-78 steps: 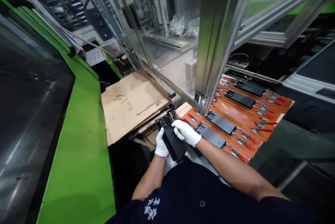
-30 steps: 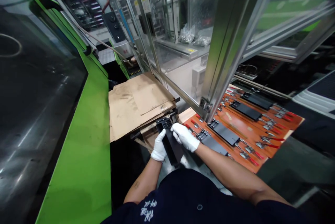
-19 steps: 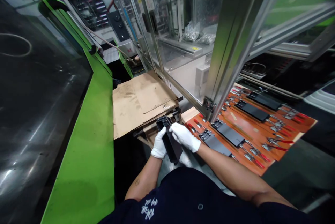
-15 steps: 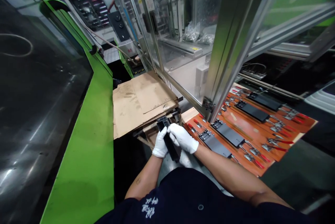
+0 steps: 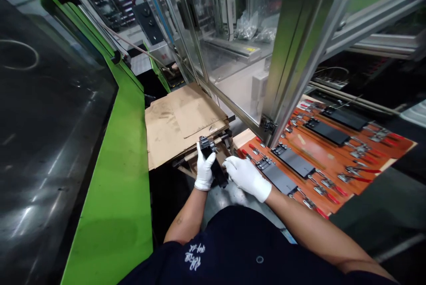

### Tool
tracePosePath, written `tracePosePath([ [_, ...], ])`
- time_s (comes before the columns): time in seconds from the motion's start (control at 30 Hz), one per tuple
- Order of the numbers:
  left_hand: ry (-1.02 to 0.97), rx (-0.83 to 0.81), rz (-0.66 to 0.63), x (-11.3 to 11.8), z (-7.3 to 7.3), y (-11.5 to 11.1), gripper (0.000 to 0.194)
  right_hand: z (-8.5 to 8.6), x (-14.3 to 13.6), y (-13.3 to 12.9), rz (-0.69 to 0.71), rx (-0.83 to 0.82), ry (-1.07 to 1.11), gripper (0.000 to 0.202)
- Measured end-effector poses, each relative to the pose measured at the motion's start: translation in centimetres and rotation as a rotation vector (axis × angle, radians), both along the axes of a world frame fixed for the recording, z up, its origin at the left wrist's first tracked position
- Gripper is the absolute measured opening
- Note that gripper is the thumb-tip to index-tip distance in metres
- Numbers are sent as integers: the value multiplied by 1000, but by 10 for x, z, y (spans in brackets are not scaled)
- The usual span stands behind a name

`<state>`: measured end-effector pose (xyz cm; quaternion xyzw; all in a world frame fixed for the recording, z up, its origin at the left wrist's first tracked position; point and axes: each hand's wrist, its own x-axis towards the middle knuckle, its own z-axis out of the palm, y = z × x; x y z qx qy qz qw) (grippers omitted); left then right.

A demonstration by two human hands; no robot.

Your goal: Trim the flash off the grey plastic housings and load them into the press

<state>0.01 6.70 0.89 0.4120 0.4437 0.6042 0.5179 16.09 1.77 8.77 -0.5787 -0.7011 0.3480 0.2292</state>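
Observation:
My left hand [image 5: 204,169], in a white glove, is wrapped round a long black moulded part [image 5: 218,173], thumb across its face. The part is held at a slant over my lap, its blocky, detailed end [image 5: 207,144] pointing away from me. My right hand [image 5: 246,177], also gloved, is just right of the part with its fingers bent together. Whatever those fingertips may hold is too small or hidden to make out, and I cannot tell if they touch the part.
Flattened cardboard [image 5: 186,114] lies on a stand ahead. To the right, an orange board [image 5: 308,143] carries several flat black panels [image 5: 293,160] and red-handled toggle clamps [image 5: 329,194]. A green machine [image 5: 113,178] is at left; a metal-framed clear enclosure [image 5: 289,54] rises ahead.
My right hand has moved off the part's face, to the right. The part has turned and lifted slightly in my left hand, and the view has shifted a little.

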Motion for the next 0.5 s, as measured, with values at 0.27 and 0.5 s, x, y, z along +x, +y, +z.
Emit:
tracePosePath([
  [0.27, 225, 137, 11, -7, 6, 5, 119, 11, -5, -7, 53, -8, -232, 33],
  [0.5, 433, 218, 114, -20, 12, 6, 123, -24, 4, 2, -64, -126, -173, 22],
])
